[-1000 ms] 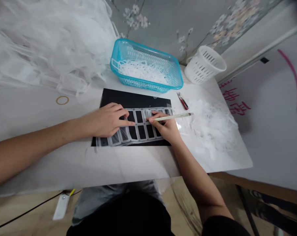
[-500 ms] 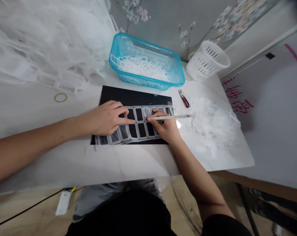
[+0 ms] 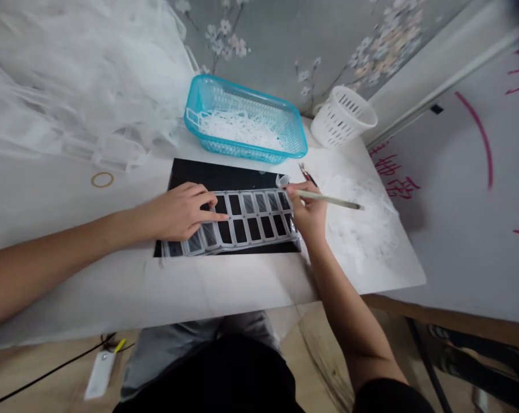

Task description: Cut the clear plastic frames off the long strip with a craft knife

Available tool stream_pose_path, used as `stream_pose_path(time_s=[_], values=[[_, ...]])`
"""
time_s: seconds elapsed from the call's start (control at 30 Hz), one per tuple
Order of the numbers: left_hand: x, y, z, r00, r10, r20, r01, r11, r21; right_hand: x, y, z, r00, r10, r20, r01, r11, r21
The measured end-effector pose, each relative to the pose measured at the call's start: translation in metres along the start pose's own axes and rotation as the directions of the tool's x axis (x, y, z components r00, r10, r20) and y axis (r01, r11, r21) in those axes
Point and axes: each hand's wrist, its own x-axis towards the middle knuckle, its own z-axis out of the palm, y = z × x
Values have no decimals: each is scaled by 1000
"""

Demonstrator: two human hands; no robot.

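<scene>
My left hand point(image 3: 182, 211) lies on the left part of a clear plastic sheet point(image 3: 237, 245) with two rows of rounded rectangular frames, its index finger stretched along the line between the rows. A black board point(image 3: 211, 174) shows beneath the sheet. My right hand point(image 3: 309, 212) is closed around a slim pale pen-like tool point(image 3: 334, 200) at the sheet's right end. The tool's rear points right; its working tip is hidden by my fingers. By those fingertips is a small curled translucent piece point(image 3: 282, 180); whether I grip it, I cannot tell.
Behind the board stands a blue basket point(image 3: 246, 151) holding white strips, with a white slotted basket point(image 3: 343, 117) beside it. Red-handled cutters point(image 3: 307, 174) lie near my right hand. Translucent scraps point(image 3: 362, 221) pile up right, larger clear plastic point(image 3: 70, 86) left, near a yellow ring point(image 3: 102, 179).
My right hand has moved right, off the middle of the upper row to the sheet's right end, with the tool still held. The left hand keeps its place on the sheet. The view has shifted slightly.
</scene>
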Motion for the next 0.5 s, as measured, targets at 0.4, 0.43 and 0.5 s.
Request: stream_pose_path(time_s=[0.4,0.43,0.5], values=[[-1,-3,2,1000,6,-2,-6,1000,-8,-24,11,17,963,46,266,-82,989,127],[-1,-3,2,1000,8,1,-8,1000,-8,-24,11,16,962,50,268,-88,987,132],[-1,-4,2,1000,10,3,-10,1000,-8,-23,11,16,960,58,273,-99,985,139]])
